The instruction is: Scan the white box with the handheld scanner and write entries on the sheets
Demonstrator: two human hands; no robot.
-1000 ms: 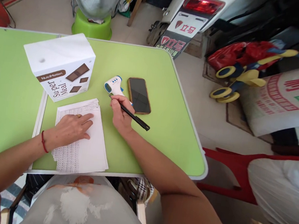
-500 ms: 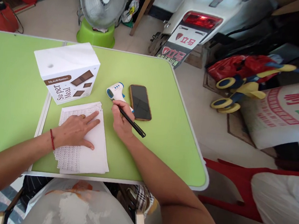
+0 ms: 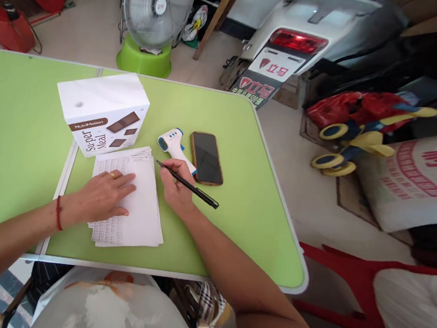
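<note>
A stack of paper sheets (image 3: 142, 208) lies on the green table, with rows of dense writing down its left side and a blank area on the right. My left hand (image 3: 109, 197) rests flat on the sheets, fingers spread. Just right of the stack, my right hand (image 3: 177, 186) grips a black pen (image 3: 203, 196), its tip pointing up and left, near the papers' upper right edge. Behind that hand lies a white and blue infrared thermometer (image 3: 174, 143), its handle end partly hidden by the fingers. A dark-screened phone (image 3: 206, 157) lies right of it.
A white NutriMotion box (image 3: 105, 117) stands behind the papers. The green table (image 3: 251, 229) has a pale metal rim. Beyond it are a fan (image 3: 158, 11) on a green stool (image 3: 145, 59) and a white scooter (image 3: 284, 46). A red chair (image 3: 340, 268) stands at the right.
My left hand has slid slightly left and down across the papers, and the stack looks straighter. The right hand with the pen has moved slightly down. The whole view has shifted a little.
</note>
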